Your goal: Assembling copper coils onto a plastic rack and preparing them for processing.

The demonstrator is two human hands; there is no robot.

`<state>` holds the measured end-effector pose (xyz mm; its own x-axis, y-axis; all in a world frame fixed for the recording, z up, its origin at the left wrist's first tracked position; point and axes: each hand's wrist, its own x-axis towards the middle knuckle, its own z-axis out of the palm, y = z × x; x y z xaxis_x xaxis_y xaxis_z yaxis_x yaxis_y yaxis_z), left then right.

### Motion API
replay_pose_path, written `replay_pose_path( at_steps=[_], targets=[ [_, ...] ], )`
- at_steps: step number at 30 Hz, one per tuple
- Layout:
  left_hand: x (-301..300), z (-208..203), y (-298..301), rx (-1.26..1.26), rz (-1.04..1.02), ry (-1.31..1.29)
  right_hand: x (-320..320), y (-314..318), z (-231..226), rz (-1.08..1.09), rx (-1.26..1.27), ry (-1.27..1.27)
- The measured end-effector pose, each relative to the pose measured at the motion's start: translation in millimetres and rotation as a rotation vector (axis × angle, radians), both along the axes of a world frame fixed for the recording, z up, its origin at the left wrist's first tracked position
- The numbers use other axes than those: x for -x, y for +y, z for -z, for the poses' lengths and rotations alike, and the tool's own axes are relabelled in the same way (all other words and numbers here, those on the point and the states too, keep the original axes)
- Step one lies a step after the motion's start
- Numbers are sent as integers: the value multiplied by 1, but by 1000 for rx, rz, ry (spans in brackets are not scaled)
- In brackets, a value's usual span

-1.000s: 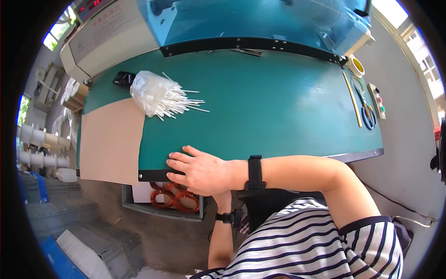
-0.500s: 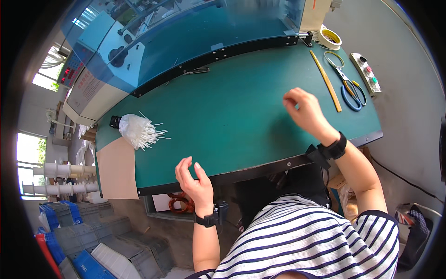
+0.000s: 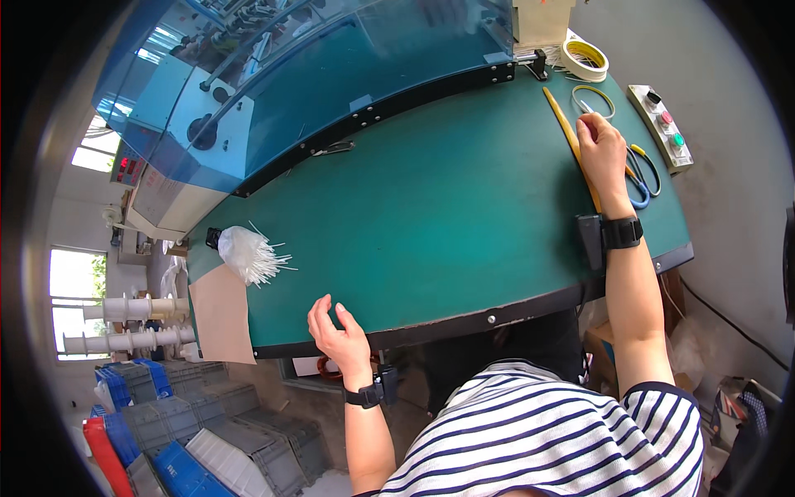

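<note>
My right hand hovers over or rests on the right side of the green table, its fingers curled together. Beneath and beside it lie scissors with blue handles, mostly covered by the hand; whether the fingers touch them I cannot tell. A yellow strip like a flat stick runs along the hand's left side. Above the fingertips is a thin yellow loop. My left hand is held at the table's front edge, palm inward, fingers loosely apart and holding nothing.
A clear plastic bag of thin white sticks lies at the left beside brown paper. A machine with a blue transparent cover spans the back. Tape rolls and a button box stand right. Grey and blue crates fill the floor.
My right hand has moved right and away from me, from bare table to over the scissors. My left hand has hardly moved. The view has shifted slightly.
</note>
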<state>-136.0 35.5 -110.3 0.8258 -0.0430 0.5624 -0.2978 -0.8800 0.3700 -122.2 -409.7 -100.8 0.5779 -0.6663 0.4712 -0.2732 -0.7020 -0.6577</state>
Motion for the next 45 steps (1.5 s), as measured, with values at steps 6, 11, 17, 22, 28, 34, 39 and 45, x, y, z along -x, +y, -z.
replay_pose_path(
  at_steps=[6, 11, 17, 22, 28, 34, 39, 45],
  targets=[
    [0, 1, -2, 69, -41, -46, -3, 3, -2, -167, -151, 79],
    [1, 1, -3, 74, -59, -39, -2, 8, -4, -188, -151, 125],
    [2, 2, -1, 72, -52, -48, -1, 10, -7, -161, -77, 125],
    [1, 4, -1, 87, -47, -49, -2, 2, 9, -99, 169, 153],
    [1, 1, -3, 105, -49, -21, -2, 4, 6, -126, 193, 341],
    [1, 1, -2, 113, -45, -34, -2, 6, 0, -157, 242, 323],
    [4, 2, 0, 124, -28, -24, 5, 11, 1, -176, 246, 324],
    [3, 3, 1, 128, -16, -68, 5, 13, -3, -226, 204, 397]
  ],
)
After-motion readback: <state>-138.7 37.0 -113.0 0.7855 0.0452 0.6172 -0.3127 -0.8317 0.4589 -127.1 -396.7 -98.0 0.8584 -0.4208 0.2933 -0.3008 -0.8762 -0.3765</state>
